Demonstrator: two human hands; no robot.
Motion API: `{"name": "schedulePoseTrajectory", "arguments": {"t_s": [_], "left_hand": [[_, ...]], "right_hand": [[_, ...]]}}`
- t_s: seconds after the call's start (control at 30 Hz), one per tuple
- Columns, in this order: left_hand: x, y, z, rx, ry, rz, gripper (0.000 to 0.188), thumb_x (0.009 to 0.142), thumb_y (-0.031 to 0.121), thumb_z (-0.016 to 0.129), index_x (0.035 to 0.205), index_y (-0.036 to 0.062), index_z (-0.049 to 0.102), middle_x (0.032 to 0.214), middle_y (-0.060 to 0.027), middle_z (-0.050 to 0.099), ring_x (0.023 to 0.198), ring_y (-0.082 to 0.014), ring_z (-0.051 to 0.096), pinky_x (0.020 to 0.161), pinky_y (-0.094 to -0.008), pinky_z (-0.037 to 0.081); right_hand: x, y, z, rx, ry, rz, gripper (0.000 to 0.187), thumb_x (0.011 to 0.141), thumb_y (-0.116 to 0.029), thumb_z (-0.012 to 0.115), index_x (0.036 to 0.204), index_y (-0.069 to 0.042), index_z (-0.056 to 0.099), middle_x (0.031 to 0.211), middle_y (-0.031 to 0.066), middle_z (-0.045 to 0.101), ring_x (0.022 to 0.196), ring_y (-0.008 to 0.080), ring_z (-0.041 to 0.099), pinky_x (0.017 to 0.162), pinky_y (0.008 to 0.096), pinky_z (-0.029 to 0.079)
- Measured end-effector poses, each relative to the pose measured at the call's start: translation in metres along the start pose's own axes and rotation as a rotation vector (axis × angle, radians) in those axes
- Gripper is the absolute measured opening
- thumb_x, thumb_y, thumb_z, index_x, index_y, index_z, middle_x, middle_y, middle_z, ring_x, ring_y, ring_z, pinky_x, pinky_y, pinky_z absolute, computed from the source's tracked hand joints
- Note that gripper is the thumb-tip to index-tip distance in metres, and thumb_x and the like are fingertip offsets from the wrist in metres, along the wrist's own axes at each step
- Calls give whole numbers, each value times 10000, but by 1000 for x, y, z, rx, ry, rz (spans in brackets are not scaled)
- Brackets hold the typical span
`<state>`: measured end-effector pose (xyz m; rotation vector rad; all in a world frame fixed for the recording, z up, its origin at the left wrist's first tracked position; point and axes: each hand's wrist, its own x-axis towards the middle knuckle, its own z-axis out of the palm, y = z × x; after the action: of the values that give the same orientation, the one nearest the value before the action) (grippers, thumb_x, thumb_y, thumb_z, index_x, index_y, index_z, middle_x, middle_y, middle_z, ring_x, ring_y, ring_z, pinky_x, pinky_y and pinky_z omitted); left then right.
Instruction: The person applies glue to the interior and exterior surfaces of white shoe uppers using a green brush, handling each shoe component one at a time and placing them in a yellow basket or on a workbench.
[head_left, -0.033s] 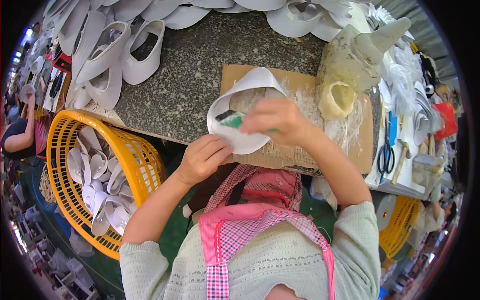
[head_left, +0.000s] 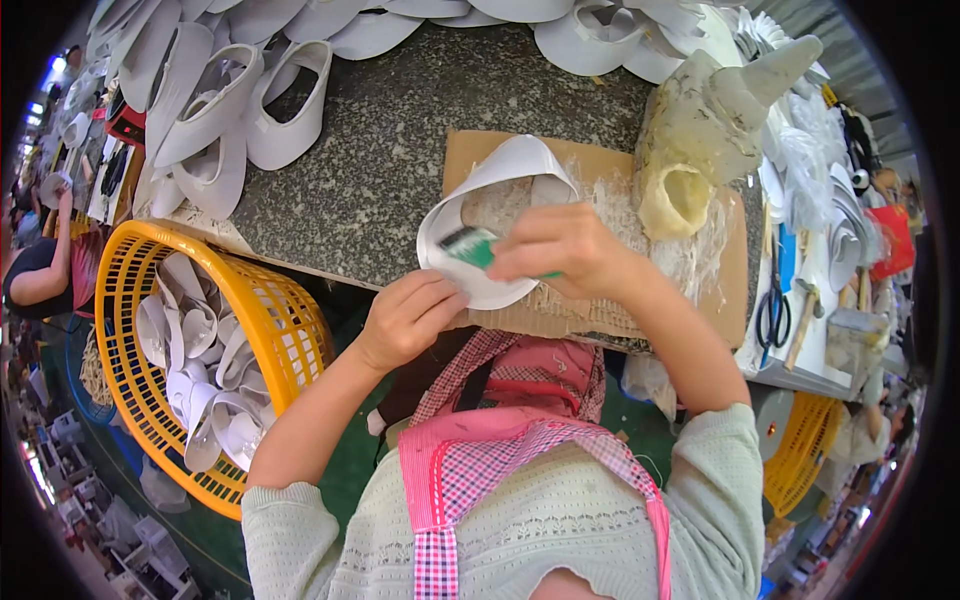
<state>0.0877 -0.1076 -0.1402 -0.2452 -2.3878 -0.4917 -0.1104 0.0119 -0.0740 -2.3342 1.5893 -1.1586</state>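
A white sun visor [head_left: 505, 293], its band curved into a loop, is held over a brown cardboard sheet [head_left: 590, 322] on the table. My left hand [head_left: 412, 315] pinches the visor's near left edge between thumb and fingers. Inside the loop, my right hand [head_left: 565, 252] grips a green-handled brush [head_left: 476, 250] whose dark bristles lie against or just above the white inner surface; contact is not clear. Just right of the visor stands a lumpy, glue-crusted container [head_left: 700, 130] with a round yellowish opening toward me. Dried whitish residue coats the cardboard beneath it.
A yellow plastic basket [head_left: 318, 345] full of white pieces stands at the left. More white visors [head_left: 292, 105] pile along the table's left and far edges. Black-handled scissors [head_left: 772, 318] lie at the right. Another person's arm [head_left: 38, 270] shows at far left.
The brush has turned slightly and shows more sharply, its bristles a little to the right of before. My right hand shifted slightly right; my left hand keeps its hold.
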Motion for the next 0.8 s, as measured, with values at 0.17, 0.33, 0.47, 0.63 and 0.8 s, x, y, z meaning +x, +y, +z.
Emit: {"name": "schedulePoseTrajectory", "arguments": {"t_s": [0.17, 0.33, 0.47, 0.63, 0.8], "left_hand": [[-5, 5, -1, 14, 11, -30, 251, 542, 40, 570, 790, 7, 589, 778, -83, 563, 733, -238, 561, 628, -311, 487], [-2, 8, -1, 20, 5, -12, 247, 535, 29, 567, 780, 6, 588, 772, -85, 561, 727, -239, 563, 616, -310, 487], [-3, 10, 3, 29, 23, -49, 238, 528, 23, 571, 765, 6, 589, 764, -85, 561, 724, -239, 564, 612, -309, 487], [15, 7, -1, 84, 14, -19, 204, 534, 14, 578, 737, 27, 594, 739, -68, 560, 716, -244, 567, 604, -316, 485], [22, 4, -15, 52, 100, -169, 175, 563, -10, 602, 722, 61, 607, 724, -49, 572, 691, -243, 581, 580, -306, 476]], "right_hand": [[3, -11, -26, 234, -113, 153, 180, 608, -23, 626, 758, -120, 612, 632, 34, 530, 618, 226, 537, 519, 323, 424], [16, -7, -14, 220, -114, 26, 129, 634, -56, 641, 758, -89, 623, 631, 47, 555, 568, 212, 542, 505, 303, 413], [9, -6, -29, 257, -132, 128, 153, 629, -40, 639, 772, -93, 629, 623, 54, 546, 570, 211, 535, 502, 305, 411], [-5, -10, -27, 138, -180, 138, 133, 651, -61, 638, 776, -105, 624, 691, 59, 592, 649, 222, 580, 553, 307, 446], [-53, -36, -41, 670, 257, 487, 139, 642, -21, 640, 781, -13, 635, 724, 81, 621, 595, 161, 568, 531, 253, 434]]}}
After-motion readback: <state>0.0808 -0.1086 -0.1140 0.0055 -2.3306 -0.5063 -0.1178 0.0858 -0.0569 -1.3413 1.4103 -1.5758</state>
